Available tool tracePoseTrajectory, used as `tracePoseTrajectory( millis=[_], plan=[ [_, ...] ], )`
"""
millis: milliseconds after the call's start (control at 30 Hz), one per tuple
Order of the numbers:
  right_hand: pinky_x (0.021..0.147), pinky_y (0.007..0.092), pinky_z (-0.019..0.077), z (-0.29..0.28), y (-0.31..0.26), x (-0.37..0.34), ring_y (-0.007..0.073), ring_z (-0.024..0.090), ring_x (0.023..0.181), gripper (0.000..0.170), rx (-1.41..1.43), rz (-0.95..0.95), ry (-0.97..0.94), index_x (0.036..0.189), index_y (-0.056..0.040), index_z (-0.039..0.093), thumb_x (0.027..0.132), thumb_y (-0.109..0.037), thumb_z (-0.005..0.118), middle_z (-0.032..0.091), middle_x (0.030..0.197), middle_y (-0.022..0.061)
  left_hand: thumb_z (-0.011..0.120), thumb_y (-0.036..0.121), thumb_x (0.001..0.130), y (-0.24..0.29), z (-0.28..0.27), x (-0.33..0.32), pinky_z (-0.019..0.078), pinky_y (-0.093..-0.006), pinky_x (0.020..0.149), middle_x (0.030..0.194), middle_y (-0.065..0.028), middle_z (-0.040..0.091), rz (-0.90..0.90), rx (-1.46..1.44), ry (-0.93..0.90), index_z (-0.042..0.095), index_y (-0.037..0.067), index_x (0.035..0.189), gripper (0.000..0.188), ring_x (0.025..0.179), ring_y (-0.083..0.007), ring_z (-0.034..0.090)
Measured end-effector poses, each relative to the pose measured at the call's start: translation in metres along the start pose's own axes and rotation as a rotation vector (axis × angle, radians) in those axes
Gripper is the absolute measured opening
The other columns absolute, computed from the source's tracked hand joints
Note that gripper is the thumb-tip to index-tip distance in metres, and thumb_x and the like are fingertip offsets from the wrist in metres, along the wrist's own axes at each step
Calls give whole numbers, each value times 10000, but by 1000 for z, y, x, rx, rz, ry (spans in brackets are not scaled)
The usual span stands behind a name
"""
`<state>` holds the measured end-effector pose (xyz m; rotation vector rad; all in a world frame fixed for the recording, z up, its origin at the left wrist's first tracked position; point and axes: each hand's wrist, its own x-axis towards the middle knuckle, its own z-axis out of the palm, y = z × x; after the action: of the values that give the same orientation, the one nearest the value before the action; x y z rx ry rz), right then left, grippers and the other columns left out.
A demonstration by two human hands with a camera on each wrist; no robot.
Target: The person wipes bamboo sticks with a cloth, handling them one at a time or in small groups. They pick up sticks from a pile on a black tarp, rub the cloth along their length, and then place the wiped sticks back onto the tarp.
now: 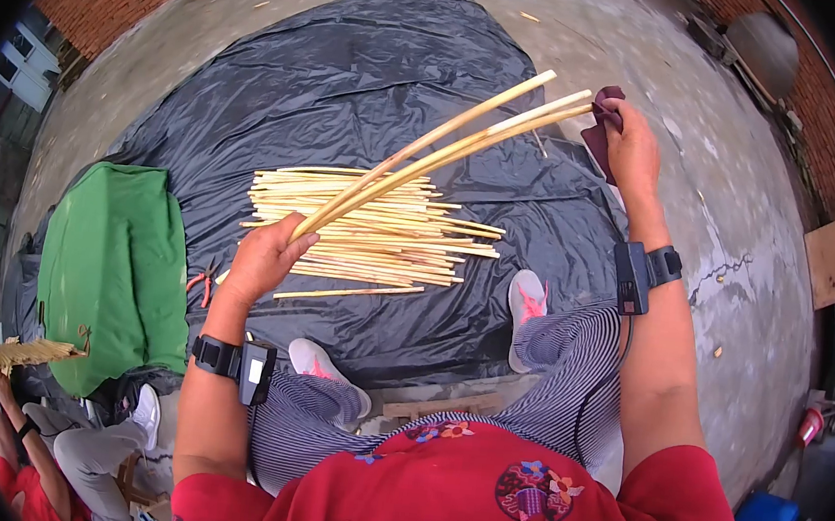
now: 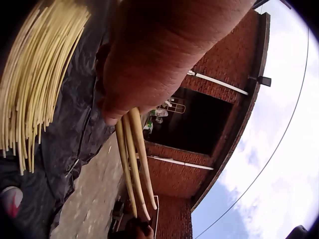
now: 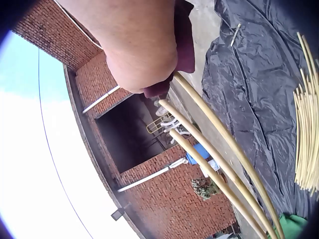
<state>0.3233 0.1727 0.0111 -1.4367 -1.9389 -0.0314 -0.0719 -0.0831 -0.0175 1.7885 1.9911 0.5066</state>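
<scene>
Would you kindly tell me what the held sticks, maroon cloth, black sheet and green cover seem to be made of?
Held sticks: probably peeled wood or cane, smooth with a slight sheen; they are pale yellow and gently curved.
Maroon cloth: matte fabric, fibre unclear; it folds softly.
Black sheet: likely thin plastic, given its glossy creases.
Green cover: perhaps felt or similar fabric; matte, loosely draped.

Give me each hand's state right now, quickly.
Left hand: closed, holding three pale sticks.
Right hand: closed, holding a dark purple cloth near the sticks' far ends.
</scene>
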Motion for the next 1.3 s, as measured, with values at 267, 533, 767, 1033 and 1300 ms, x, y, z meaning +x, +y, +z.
tracePoseTrajectory(
  millis=[267,533,767,1033,1300],
  plan=[
    [787,339,508,3,2,21,236,629,932,244,1165,628,358,1133,-42,537,891,-67,550,613,1056,107,562,285,946,25,2,6,356,-227,531,652,46,430,-205,-607,-293,588,31,964,255,585,-66,385],
    [827,322,510,-2,-22,10,169,616,957,298,1469,670,35,1139,-32,564,869,-125,651,631,1060,65,558,303,945,39,8,18,354,-188,436,609,22,478,-293,-957,-159,586,23,1052,301,473,-49,412],
    [791,253,475,10,-127,-29,109,594,898,231,1501,501,-211,1084,-43,595,887,-155,637,641,999,35,555,330,943,83,34,31,370,-190,449,627,2,494,-208,-1215,-229,578,21,1076,337,497,-62,438],
    [878,320,470,16,-180,-61,162,556,1024,404,1930,600,-545,1270,-48,434,918,-180,582,548,1149,73,488,300,979,95,62,52,386,-215,480,657,-20,521,-157,-1413,-216,529,66,1057,250,522,-91,466],
    [888,339,485,28,-174,-67,175,579,1007,450,1819,658,-646,1250,-32,422,852,-51,629,574,1107,75,481,327,979,103,58,46,373,-205,471,646,-15,511,-120,-1329,-252,492,101,1001,228,505,-79,449]
  ],
)
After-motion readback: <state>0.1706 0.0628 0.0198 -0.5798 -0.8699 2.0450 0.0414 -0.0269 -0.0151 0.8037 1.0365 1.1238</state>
